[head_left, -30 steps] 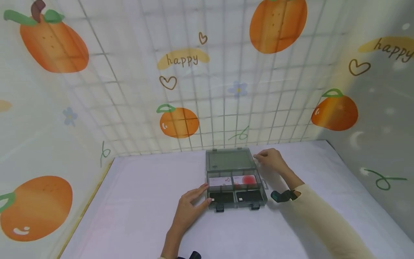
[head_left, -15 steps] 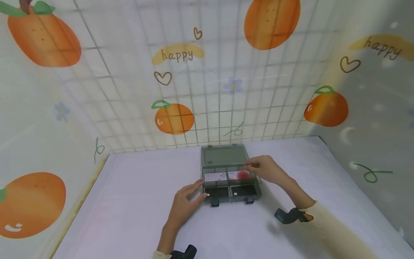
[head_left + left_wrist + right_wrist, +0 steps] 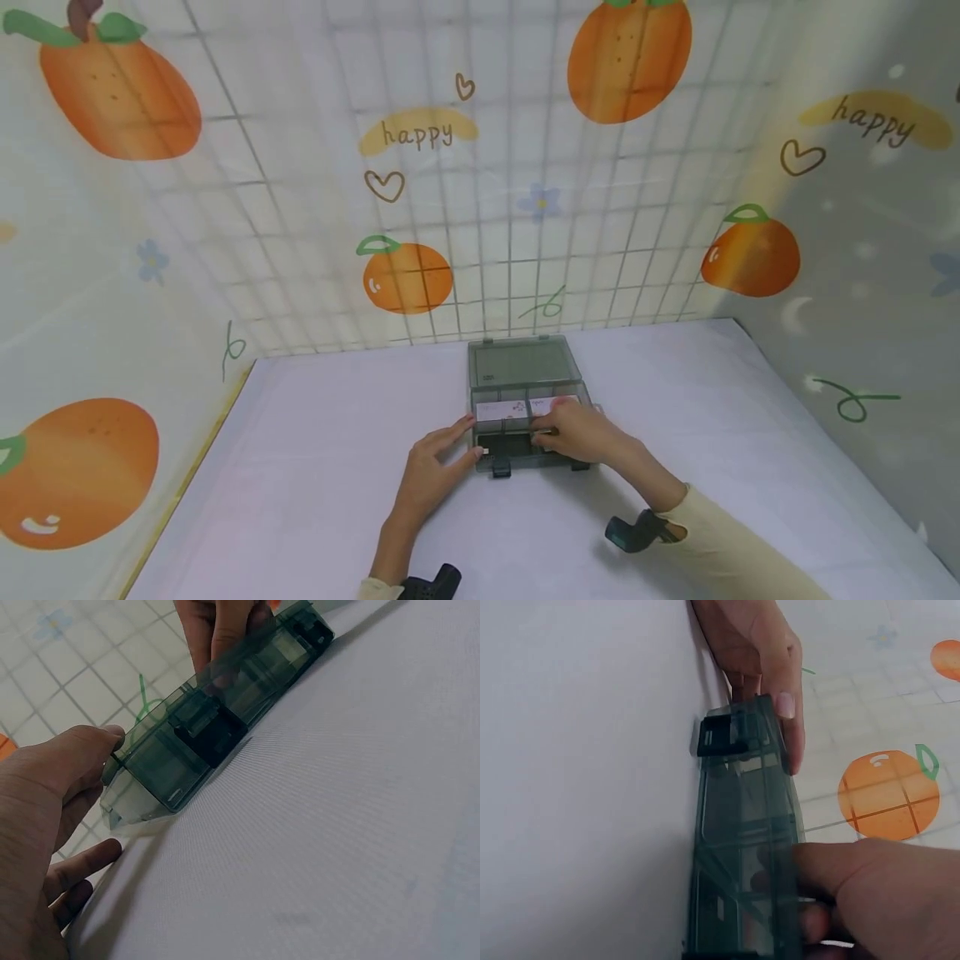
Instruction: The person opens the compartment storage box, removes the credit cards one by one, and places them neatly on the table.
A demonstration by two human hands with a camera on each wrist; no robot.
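A translucent green-grey plastic compartment box (image 3: 482, 464) stands on the table, its lid (image 3: 525, 363) laid open toward the wall. White printed cards (image 3: 501, 410) sit in the back compartments, and a dark, flat insert (image 3: 510, 444) fills the front left one. My left hand (image 3: 431, 471) rests at the box's left side, thumb on the rim and fingers spread. My right hand (image 3: 581, 432) reaches down over the front right compartment with bent fingertips inside the box. In the right wrist view those fingertips show through the wall (image 3: 761, 802); I cannot tell whether they pinch anything.
Two dark latches, one a front latch (image 3: 501, 468), stick out from the box's front. A white cloth covers the table (image 3: 337, 500). Behind rises a curtain (image 3: 480, 208) printed with oranges over a wire grid.
My right hand has moved from beside the lid, over the back right compartment, toward me and down into the front of the box. The left hand has stayed at the left side.
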